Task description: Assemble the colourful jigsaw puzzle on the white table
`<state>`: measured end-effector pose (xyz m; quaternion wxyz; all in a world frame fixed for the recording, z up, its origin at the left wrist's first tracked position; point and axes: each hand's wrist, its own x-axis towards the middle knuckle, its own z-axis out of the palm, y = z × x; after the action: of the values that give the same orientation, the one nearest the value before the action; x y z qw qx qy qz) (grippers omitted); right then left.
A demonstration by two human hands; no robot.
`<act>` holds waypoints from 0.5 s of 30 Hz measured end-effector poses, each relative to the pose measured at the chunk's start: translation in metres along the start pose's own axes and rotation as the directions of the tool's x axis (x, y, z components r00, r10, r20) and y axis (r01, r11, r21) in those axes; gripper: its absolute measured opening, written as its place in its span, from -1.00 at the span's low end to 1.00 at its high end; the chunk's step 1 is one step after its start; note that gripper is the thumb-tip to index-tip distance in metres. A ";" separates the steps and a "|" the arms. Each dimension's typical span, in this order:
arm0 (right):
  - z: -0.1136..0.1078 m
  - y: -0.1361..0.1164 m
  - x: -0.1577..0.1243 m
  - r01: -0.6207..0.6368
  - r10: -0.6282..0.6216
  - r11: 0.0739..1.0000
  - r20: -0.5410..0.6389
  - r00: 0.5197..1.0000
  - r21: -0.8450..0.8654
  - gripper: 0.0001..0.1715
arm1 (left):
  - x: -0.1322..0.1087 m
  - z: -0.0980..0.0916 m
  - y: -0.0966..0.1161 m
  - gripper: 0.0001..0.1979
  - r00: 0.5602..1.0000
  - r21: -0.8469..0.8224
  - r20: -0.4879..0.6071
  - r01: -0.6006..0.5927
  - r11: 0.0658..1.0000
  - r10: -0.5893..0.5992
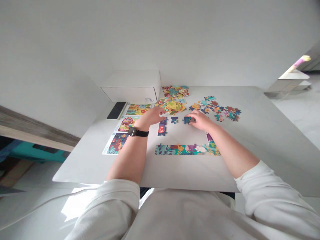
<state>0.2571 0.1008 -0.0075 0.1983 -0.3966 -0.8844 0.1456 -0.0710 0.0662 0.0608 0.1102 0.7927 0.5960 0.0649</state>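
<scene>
My left hand (151, 117), with a black watch on its wrist, rests on the white table (262, 133), fingers curled loosely beside a joined strip of blue puzzle pieces (162, 128). My right hand (200, 120) lies fingers-down, pinching a dark blue-green puzzle piece (187, 120). A single loose blue piece (174, 119) lies between the hands. A finished bottom row of the puzzle (187, 149) runs across the table in front of me, with a short stretch rising at its right end (209, 137).
Heaps of loose pieces lie at the back: an orange-yellow heap (173, 99) and a mixed heap (218, 109). A white box (132, 86), a black phone (116, 110) and picture sheets (127, 128) sit at the left. The table's edge is close to my body.
</scene>
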 end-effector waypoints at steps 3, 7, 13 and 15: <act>0.000 0.003 0.000 0.008 -0.009 0.999 -0.010 1.000 -0.044 -0.53 | 0.001 0.004 -0.002 -0.60 1.000 0.004 0.008 -0.016 1.000 0.016; -0.002 0.003 0.000 0.012 -0.010 0.996 0.021 1.000 -0.084 -0.62 | 0.006 0.013 -0.005 -0.56 0.998 0.023 0.017 -0.064 0.998 0.064; -0.002 -0.005 0.002 0.020 -0.016 0.994 0.041 0.999 -0.106 -0.64 | 0.011 0.022 -0.012 -0.63 0.989 0.048 0.017 -0.146 0.988 0.145; -0.007 -0.004 0.003 0.025 -0.023 0.997 0.030 0.999 -0.074 -0.62 | 0.011 0.024 -0.014 -0.64 0.987 0.042 0.007 -0.162 0.986 0.162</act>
<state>0.2560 0.1017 0.0009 0.1722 -0.3910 -0.8967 0.1158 -0.0752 0.0782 0.0337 0.0887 0.8409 0.5306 0.0597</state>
